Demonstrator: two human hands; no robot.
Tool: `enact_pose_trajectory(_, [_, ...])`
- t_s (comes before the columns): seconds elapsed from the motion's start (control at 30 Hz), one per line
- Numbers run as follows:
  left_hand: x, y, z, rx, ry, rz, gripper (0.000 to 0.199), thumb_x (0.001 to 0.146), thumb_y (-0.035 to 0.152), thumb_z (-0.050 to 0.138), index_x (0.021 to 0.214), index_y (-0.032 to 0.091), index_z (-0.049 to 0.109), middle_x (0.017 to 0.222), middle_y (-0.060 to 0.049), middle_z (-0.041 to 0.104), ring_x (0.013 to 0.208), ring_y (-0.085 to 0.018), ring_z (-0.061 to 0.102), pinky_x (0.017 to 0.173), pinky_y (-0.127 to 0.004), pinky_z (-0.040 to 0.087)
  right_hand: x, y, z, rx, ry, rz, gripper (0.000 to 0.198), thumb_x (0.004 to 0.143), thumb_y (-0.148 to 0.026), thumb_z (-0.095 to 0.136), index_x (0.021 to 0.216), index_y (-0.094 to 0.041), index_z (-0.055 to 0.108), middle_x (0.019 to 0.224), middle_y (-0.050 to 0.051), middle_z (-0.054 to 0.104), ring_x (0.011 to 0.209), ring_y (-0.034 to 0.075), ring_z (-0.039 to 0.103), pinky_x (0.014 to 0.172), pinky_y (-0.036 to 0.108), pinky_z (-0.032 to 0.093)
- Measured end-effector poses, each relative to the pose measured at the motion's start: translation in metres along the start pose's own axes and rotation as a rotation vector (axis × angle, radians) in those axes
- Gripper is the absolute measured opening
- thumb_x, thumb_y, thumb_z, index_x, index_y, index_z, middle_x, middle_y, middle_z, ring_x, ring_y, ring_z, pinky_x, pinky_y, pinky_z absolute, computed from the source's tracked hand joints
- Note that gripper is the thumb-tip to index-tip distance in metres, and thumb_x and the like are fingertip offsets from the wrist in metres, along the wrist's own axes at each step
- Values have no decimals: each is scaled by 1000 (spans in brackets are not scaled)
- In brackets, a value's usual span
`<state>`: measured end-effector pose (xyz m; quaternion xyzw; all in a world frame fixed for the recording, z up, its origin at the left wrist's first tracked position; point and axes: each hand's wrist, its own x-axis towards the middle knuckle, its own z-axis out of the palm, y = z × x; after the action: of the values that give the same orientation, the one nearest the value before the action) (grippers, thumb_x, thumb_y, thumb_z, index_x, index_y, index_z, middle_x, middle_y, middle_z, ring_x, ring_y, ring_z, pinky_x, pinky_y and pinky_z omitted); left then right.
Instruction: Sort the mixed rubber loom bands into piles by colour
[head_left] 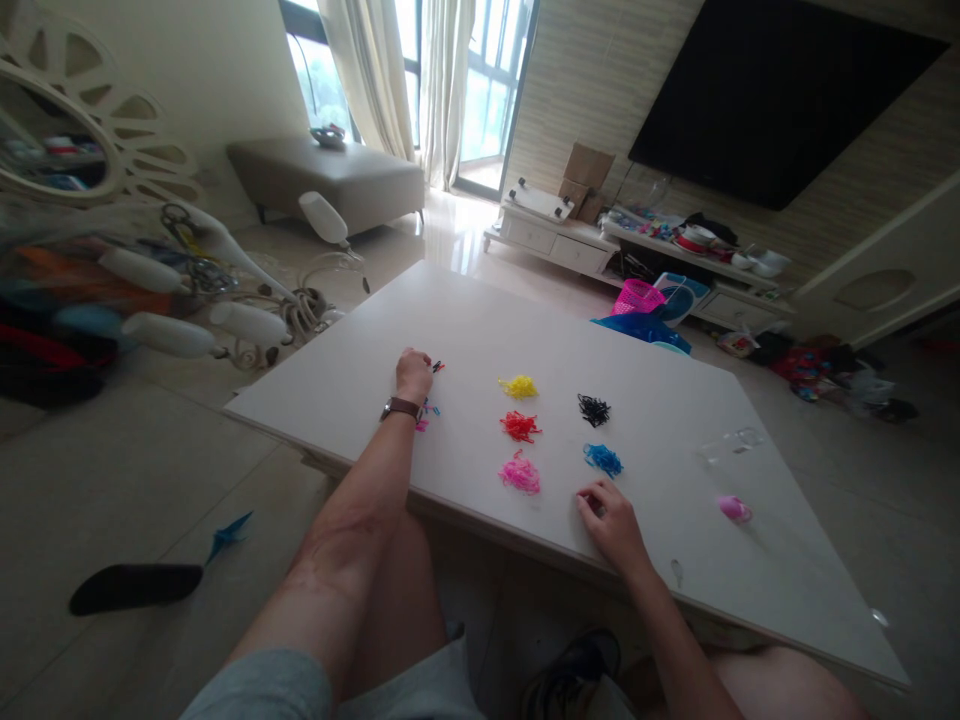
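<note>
My left hand [414,376], with a brown-strapped watch at the wrist, is closed above the left part of the white table [465,320]. Its fingertips are at a few small black and red pieces [438,367]; what they pinch is hidden. Blue and pink pieces [424,417] lie beside the wrist. My right hand [611,522] rests near the front edge, loosely curled with thumb and fingers apart. Just beyond it is a heap of blue rubber-band-like pieces [604,459]. Similar heaps are pink [520,474], red [520,427], yellow [519,386] and black [594,410].
On the table's right side lie a clear plastic container [735,445], a pink egg-shaped object [734,509] and a small clear piece [676,572]. A lamp with white shades [247,322] stands left of the table. A pink basket [639,297] is beyond the far edge.
</note>
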<state>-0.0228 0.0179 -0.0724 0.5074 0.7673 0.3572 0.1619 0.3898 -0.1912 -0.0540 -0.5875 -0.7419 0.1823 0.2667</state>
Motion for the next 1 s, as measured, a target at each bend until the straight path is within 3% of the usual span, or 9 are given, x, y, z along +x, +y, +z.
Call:
enact_pose_trajectory(0.4, [-2, 4, -2, 147, -37, 20, 17, 79, 8, 58, 81, 14, 73, 96, -15, 74, 94, -26, 68, 87, -33, 50, -10, -4, 2, 0, 74, -30, 18, 93, -27, 55, 81, -20, 66, 84, 4, 61, 75, 19, 60, 75, 33, 49])
enact_pose_trajectory(0.63, [-11, 14, -15, -12, 11, 23, 29, 79, 5, 60, 105, 17, 65, 89, -8, 75, 88, -20, 69, 81, -30, 50, -15, -3, 9, 2, 168, -50, 17, 93, -28, 55, 83, -20, 66, 86, 5, 62, 78, 19, 60, 74, 32, 50])
enact_pose_trajectory(0.73, [-28, 38, -15, -180, -119, 155, 14, 79, 11, 65, 91, 17, 66, 87, -6, 75, 84, -18, 69, 78, -28, 51, -17, -2, 12, -4, 202, -49, 17, 94, -28, 54, 84, -21, 65, 87, 5, 62, 79, 20, 61, 74, 32, 51])
enact_pose_trajectory(0.87, [-67, 70, 2, -438, -562, 414, 13, 75, 14, 71, 86, 17, 66, 79, -3, 75, 75, -16, 69, 71, -26, 52, -17, -2, 15, -27, 268, -57, 16, 94, -28, 54, 84, -22, 64, 87, 5, 61, 81, 20, 60, 75, 33, 52])
enact_pose_trajectory(1.0, [-98, 89, 22, -473, -657, 520, 9, 76, 14, 69, 85, 16, 71, 79, -5, 75, 73, -15, 68, 72, -27, 52, -16, -4, 16, -46, 275, -70, 15, 94, -27, 55, 84, -21, 64, 87, 5, 60, 80, 20, 60, 74, 32, 51])
